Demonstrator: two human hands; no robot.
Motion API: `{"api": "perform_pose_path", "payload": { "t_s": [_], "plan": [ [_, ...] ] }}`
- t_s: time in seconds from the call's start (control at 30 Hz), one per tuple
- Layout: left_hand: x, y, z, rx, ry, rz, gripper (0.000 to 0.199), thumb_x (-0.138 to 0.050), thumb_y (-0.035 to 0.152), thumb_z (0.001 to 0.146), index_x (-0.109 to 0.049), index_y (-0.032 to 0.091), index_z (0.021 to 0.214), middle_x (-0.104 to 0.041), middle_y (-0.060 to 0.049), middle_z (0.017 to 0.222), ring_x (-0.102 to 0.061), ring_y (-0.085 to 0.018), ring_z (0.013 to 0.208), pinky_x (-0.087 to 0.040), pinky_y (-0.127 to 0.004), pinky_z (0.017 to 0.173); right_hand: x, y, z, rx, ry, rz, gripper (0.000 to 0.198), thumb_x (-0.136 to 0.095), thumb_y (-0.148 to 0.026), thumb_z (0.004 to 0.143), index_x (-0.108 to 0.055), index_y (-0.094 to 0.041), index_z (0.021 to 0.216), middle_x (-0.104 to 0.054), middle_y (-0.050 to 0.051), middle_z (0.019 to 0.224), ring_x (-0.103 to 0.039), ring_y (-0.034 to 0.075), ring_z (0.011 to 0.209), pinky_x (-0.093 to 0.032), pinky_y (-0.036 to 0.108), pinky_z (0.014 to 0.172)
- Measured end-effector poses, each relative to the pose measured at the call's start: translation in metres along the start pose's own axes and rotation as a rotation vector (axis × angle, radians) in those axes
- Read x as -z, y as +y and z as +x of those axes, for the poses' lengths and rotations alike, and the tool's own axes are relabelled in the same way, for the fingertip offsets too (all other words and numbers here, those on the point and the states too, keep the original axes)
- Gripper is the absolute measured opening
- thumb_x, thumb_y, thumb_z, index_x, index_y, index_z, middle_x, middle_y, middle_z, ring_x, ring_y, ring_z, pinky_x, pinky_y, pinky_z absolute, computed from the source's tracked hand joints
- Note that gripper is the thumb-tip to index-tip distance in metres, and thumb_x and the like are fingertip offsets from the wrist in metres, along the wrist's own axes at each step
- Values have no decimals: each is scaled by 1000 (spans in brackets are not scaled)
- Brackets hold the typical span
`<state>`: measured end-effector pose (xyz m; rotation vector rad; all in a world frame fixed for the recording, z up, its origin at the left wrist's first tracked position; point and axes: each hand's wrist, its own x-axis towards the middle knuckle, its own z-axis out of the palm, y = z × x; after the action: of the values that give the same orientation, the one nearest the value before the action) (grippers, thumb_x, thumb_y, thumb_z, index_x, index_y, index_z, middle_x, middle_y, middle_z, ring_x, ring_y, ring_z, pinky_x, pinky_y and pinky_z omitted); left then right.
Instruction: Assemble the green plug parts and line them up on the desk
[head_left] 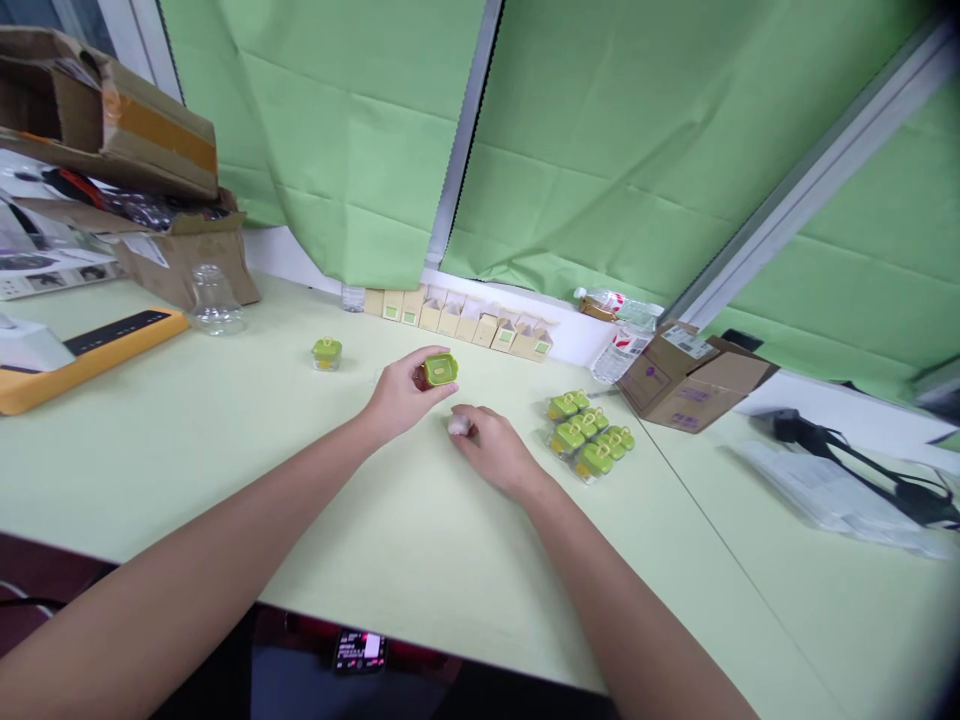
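Note:
My left hand (405, 392) grips a small green lid (441, 370) by its sides, its hollow inner face turned toward me, above the middle of the table. Close by on the right, my right hand (491, 445) is closed round a small whitish piece (459, 425); its kind cannot be made out. Several small clear containers with green lids and yellow handles (589, 435) stand grouped to the right of my right hand. One more green-lidded container (326, 353) stands alone to the left.
A row of small cardboard boxes (465, 322) lines the back wall. At right are plastic bottles (619, 345), an open carton (694, 380) and black cables (862, 455). A clear jar (215, 302), cartons (176, 245) and an orange-edged device (97, 360) stand left. A phone (360, 650) lies below the table edge.

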<state>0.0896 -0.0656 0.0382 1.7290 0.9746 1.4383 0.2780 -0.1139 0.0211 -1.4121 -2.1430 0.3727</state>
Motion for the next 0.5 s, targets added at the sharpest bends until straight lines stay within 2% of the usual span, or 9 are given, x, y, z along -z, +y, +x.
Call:
{"api": "perform_pose_path", "payload": {
  "t_s": [0.13, 0.2, 0.3, 0.4, 0.5],
  "plan": [
    [3, -6, -1, -17, -46, 141, 51, -74, 32, 74, -65, 22, 123, -71, -2, 94, -63, -15, 76, -53, -29, 74, -3, 2, 5, -76, 104, 268, 34, -59, -19, 80, -61, -25, 114, -63, 5, 110, -62, 14, 77, -52, 32, 77],
    [4, -9, -1, -44, -55, 187, 50, -73, 29, 74, -65, 21, 123, -72, -2, 98, -63, -15, 77, -54, -29, 77, -4, 2, 9, -128, 151, 465, 36, -63, -23, 77, -58, -25, 113, -63, 4, 109, -63, 14, 76, -53, 30, 72],
    [6, -13, 1, -87, -61, 244, 48, -71, 27, 74, -65, 20, 122, -71, -4, 109, -65, -16, 82, -55, -30, 81, -3, -1, 13, -169, 185, 679, 44, -71, -28, 71, -56, -25, 112, -63, 3, 112, -66, 15, 80, -55, 30, 74],
    [7, -18, 2, -105, -72, 273, 48, -69, 25, 76, -64, 21, 123, -70, -4, 115, -66, -17, 89, -56, -31, 84, 0, -6, 14, -172, 205, 758, 47, -74, -28, 69, -57, -25, 112, -64, 5, 113, -67, 16, 85, -55, 32, 77],
    [6, -22, 1, -128, -106, 286, 48, -67, 23, 77, -64, 22, 124, -69, -5, 117, -66, -18, 94, -56, -31, 85, 2, -9, 12, -150, 213, 777, 45, -73, -29, 72, -57, -24, 114, -67, 5, 101, -67, 18, 87, -56, 34, 81]
  ]
}}
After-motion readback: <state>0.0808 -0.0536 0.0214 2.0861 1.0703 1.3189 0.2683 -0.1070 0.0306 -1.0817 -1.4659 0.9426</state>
